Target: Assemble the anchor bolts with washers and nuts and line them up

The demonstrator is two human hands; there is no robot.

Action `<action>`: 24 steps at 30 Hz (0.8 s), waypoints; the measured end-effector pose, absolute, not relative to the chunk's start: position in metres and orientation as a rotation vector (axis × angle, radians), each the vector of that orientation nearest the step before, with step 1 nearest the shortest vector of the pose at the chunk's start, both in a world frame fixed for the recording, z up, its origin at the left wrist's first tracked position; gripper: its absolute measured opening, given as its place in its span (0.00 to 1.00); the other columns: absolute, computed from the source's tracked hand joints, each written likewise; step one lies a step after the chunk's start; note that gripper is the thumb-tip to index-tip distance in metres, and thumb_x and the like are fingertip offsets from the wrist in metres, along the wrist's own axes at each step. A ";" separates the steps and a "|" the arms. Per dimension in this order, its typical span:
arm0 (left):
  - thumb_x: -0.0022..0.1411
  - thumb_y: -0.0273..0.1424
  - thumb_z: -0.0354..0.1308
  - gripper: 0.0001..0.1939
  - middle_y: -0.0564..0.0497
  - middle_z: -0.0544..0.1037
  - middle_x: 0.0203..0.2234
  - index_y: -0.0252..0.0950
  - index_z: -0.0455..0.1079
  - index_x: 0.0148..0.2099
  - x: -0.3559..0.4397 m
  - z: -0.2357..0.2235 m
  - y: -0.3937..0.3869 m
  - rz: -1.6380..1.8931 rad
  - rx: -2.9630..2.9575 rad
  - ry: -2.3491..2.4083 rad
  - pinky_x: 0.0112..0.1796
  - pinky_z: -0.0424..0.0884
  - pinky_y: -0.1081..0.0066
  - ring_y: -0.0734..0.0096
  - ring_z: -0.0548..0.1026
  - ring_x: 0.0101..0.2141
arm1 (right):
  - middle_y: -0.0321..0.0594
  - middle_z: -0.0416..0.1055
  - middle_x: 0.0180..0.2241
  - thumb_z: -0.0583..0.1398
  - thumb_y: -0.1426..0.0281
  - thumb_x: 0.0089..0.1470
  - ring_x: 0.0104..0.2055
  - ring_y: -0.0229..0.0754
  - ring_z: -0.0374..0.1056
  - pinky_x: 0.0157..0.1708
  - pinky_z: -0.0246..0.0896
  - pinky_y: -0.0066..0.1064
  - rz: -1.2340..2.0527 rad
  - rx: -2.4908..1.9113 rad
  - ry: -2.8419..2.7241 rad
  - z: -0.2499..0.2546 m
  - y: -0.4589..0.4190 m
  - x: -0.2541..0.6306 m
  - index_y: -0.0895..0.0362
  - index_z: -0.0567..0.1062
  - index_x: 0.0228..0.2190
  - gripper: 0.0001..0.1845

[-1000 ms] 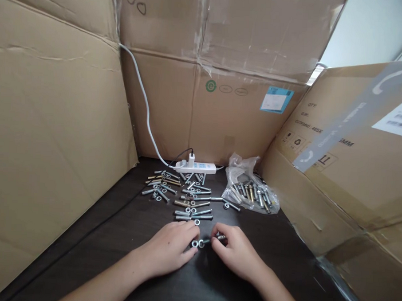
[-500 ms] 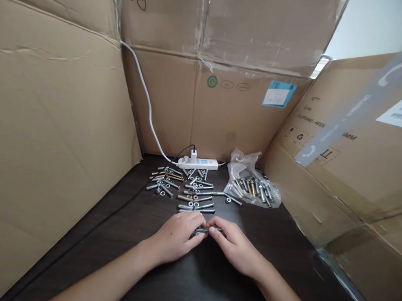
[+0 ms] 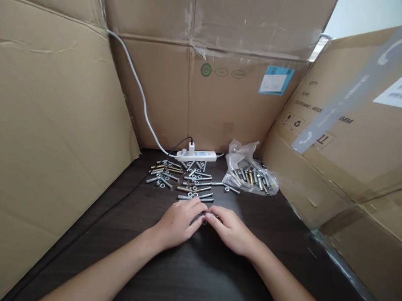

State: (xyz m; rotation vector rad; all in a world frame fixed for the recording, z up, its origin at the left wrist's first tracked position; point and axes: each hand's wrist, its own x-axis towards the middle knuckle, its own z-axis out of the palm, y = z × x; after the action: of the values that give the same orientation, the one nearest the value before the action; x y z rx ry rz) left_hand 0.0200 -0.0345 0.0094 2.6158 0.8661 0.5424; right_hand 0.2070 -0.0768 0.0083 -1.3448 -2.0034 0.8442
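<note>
Taking the white power strip (image 3: 200, 156) as the landmark, both hands work in front of it, on the near side of the spread of bolts (image 3: 203, 189) and washers (image 3: 190, 194). The right hand (image 3: 235, 231) has a nearly closed grip, thumb and forefinger pinching a small metal piece (image 3: 217, 217). The left hand (image 3: 180, 225) is curled with its fingertips almost against the right's; whether its grip has hold of anything, I cannot tell. The metal piece lies in front of the strip, mostly covered by fingers, so its shape and far end cannot be made out; a small ring (image 3: 204, 222) just below the fingertips is only partly visible.

Room to move is widest in front of the strip, where the dark bench (image 3: 188, 278) runs between the forearms and out past the lower edge of view. To the strip's left, the left cardboard panel (image 3: 48, 139) bounds the bench, with a black cable (image 3: 94, 228) slanting along that side. To its right, a clear plastic bag (image 3: 238, 161) of bolts sits near the right carton (image 3: 297, 159); its crumpled film blurs some contents. Directly behind the strip stands the back cardboard panel (image 3: 157, 91).
</note>
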 end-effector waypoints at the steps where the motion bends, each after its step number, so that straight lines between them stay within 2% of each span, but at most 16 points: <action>1: 0.66 0.31 0.47 0.07 0.50 0.70 0.37 0.38 0.65 0.43 0.020 0.010 -0.035 0.541 2.622 0.876 0.40 0.66 0.70 0.68 0.70 0.39 | 0.38 0.72 0.31 0.50 0.63 0.62 0.34 0.39 0.66 0.36 0.58 0.27 0.826 -1.366 -2.004 0.007 -0.077 0.207 0.57 0.72 0.31 0.15; 11: 0.65 0.30 0.47 0.06 0.51 0.69 0.38 0.38 0.64 0.42 0.013 0.013 -0.024 0.624 2.577 0.992 0.40 0.66 0.69 0.68 0.69 0.38 | 0.37 0.69 0.27 0.49 0.65 0.60 0.32 0.39 0.65 0.35 0.57 0.28 0.614 -1.565 -1.903 0.007 -0.061 0.241 0.57 0.69 0.25 0.16; 17: 0.64 0.30 0.48 0.05 0.50 0.68 0.37 0.37 0.64 0.39 0.035 0.019 -0.011 0.604 2.684 1.017 0.41 0.66 0.66 0.66 0.68 0.38 | 0.40 0.69 0.33 0.50 0.67 0.58 0.37 0.42 0.66 0.39 0.58 0.31 0.340 -1.786 -1.924 -0.011 -0.039 0.293 0.56 0.72 0.30 0.12; 24: 0.62 0.30 0.49 0.04 0.50 0.66 0.34 0.36 0.62 0.35 0.086 0.026 0.016 0.547 2.885 1.053 0.40 0.65 0.66 0.65 0.67 0.37 | 0.43 0.70 0.34 0.53 0.69 0.56 0.38 0.43 0.66 0.40 0.58 0.32 0.254 -1.877 -1.911 -0.015 -0.038 0.308 0.57 0.74 0.31 0.10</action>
State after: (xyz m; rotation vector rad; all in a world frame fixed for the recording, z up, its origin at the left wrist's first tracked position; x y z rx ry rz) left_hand 0.0857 0.0155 0.0257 2.8846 1.0529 0.5468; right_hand 0.3083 -0.0381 -0.0147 -1.8771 -1.9111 0.2536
